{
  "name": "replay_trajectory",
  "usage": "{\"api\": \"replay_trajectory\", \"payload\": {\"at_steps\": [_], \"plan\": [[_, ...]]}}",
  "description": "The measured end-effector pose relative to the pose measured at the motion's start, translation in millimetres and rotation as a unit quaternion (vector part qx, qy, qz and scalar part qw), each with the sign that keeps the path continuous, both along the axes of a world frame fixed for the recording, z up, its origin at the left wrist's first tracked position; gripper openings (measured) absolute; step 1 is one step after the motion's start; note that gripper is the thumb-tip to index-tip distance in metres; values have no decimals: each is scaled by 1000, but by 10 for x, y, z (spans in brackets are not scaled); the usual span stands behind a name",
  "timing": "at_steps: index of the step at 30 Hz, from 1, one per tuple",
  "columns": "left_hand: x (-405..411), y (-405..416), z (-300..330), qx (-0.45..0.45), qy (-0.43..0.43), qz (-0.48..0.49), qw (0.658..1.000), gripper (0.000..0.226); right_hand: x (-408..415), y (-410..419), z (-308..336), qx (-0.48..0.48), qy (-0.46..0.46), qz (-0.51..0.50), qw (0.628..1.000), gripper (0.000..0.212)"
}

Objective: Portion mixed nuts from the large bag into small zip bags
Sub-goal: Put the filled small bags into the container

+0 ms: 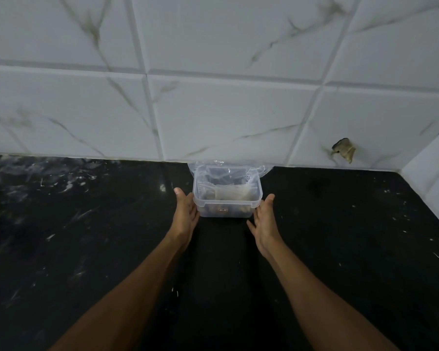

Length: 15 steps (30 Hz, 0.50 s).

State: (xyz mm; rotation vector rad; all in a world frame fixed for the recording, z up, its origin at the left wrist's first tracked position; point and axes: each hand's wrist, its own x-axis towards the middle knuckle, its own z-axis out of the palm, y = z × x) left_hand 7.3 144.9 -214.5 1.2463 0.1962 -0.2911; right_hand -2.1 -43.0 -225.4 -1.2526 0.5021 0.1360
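Fingers [179, 192] of the left hand [185, 214] lie straight and together, flat against the left wall of a clear plastic container [226, 198]; those of the right hand [264, 219] are likewise straight, at its right wall, contact unclear. The container stands upright and open-topped at the back of the dark surface [86, 249], near the tiled wall [213, 110], its long axis left to right. Clear plastic bags [208, 171] crumple inside and over its far rim; contents unclear
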Motion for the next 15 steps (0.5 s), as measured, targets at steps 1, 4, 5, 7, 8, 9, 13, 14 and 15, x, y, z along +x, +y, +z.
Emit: {"api": "replay_trajectory", "payload": {"at_steps": [1,4,5,7,8,9,13,14,15], "plan": [[19,0,-1,-1,1,1,1000,82,15,5,-5,0,2,-1,1000,80],[58,-10,4,7,0,0,1000,80,40,13,-16,-2,9,0,1000,82],[56,-15,11,13,-2,0,1000,79,43,12,-22,0,9,0,1000,81],[31,-22,43,21,-1,4,1000,77,44,10,-12,4,9,-7,1000,76],[6,-22,49,23,1,11,1000,78,35,6,-1,-4,10,-14,1000,72],[-16,-15,56,19,6,21,1000,79,30,-7,20,-22,13,-25,999,66],[-324,38,16,-7,38,47,998,82,-265,-166,83,-149,50,-39,987,44],[-454,37,13,-14,45,38,998,82,-388,-216,120,-166,58,-14,984,36],[-620,26,-2,-19,57,22,998,82,-538,-273,139,-179,71,22,981,27]]}}
